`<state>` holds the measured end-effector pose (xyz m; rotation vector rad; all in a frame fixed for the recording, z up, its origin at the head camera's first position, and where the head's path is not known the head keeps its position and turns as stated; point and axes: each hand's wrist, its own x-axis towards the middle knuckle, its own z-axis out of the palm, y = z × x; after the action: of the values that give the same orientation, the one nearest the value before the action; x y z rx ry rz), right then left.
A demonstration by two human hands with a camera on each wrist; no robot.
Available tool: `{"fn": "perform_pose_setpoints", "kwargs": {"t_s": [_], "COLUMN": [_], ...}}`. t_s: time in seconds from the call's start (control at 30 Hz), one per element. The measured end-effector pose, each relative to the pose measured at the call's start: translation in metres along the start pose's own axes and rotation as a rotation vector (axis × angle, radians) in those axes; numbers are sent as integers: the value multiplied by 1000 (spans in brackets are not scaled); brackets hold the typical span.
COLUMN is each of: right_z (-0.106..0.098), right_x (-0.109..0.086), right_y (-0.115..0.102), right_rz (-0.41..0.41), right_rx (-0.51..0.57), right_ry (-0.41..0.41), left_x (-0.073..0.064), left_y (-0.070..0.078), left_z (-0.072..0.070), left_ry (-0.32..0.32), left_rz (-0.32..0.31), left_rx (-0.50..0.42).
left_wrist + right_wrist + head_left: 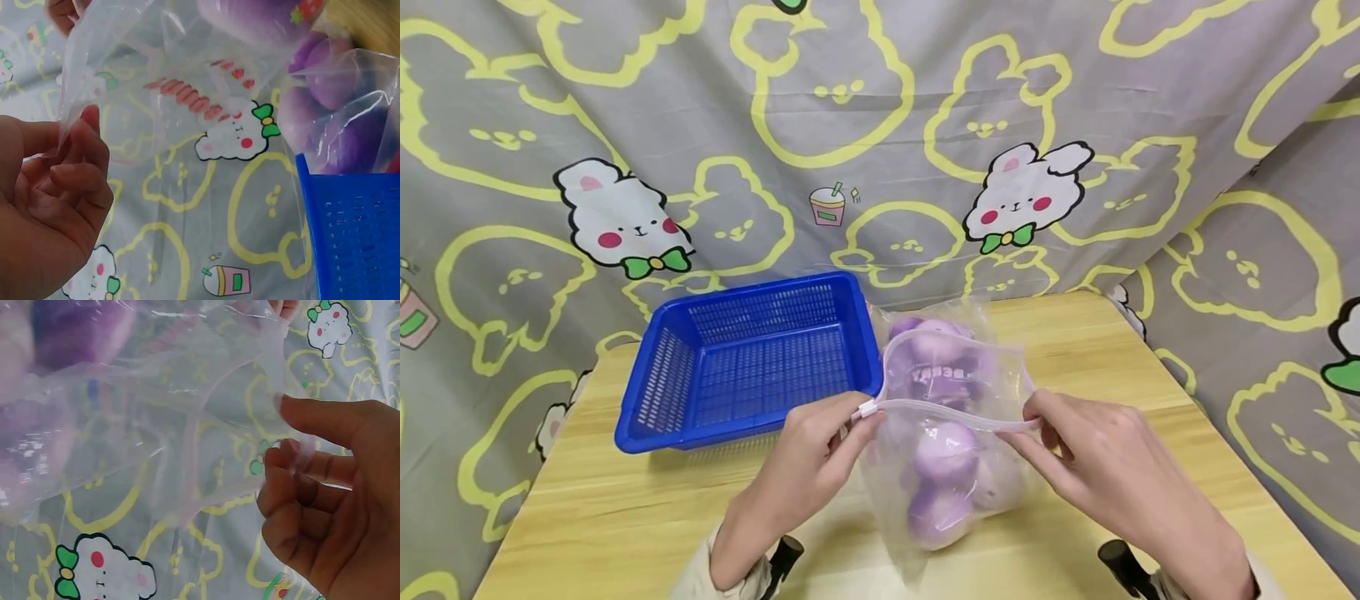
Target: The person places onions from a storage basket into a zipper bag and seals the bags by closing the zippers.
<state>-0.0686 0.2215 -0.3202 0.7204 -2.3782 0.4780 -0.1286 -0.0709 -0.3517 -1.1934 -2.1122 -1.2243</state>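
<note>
Between my hands is a clear zip bag with several rounded purple-and-white pieces in its lower part. Its mouth gapes, edged by a pale pink zip strip. At the left corner, beside the white slider, my left hand pinches the rim between thumb and fingers. My right hand grips the rim at the right corner, and in the right wrist view its thumb lies against the plastic. More purple pieces in clear plastic show behind the mouth.
A blue perforated basket stands left of the bag, its right wall close to the plastic. All this is on a light wood table. A grey curtain with yellow outlines and white rabbits hangs behind and along the sides.
</note>
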Motion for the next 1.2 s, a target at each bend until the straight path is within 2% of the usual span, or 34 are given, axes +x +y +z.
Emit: {"fn": "perform_pose_setpoints", "kwargs": {"t_s": [0.1, 0.17, 0.27, 0.37, 0.43, 0.57, 0.7, 0.9, 1.03, 1.2], "right_z": [-5, -8, -4, 1, 5, 14, 23, 26, 25, 21], "right_x": [1, 5, 18, 31, 39, 50, 58, 58, 60, 65], "right_y": [-7, -15, -31, -47, -56, -73, -83, -83, -81, -77], "right_rz": [-10, -62, -219, -349, -395, -466, -500, -488, -530, -585], "right_rx": [-4, 12, 89, 139, 151, 91, 49, 2, -47, -82], "right_ry": [-3, 43, 180, 254, 237, 167, 141, 157, 142, 85], "left_x": [-1, -2, -3, -3, -4, -4, -5, -6, -6, -7], "left_y": [2, 3, 5, 8, 11, 16, 19, 21, 23, 28], "left_z": [1, 0, -3, -6, -8, -8, -5, -4, -6, -7], "left_ry": [-39, -50, -61, -78, -90, -113, -132, -143, -157, -171], "left_rz": [16, 31, 64, 110, 144, 202, 221, 225, 229, 235], "left_rx": [-12, -21, -34, -33, -27, 3, 43, 99, 122, 123]}}
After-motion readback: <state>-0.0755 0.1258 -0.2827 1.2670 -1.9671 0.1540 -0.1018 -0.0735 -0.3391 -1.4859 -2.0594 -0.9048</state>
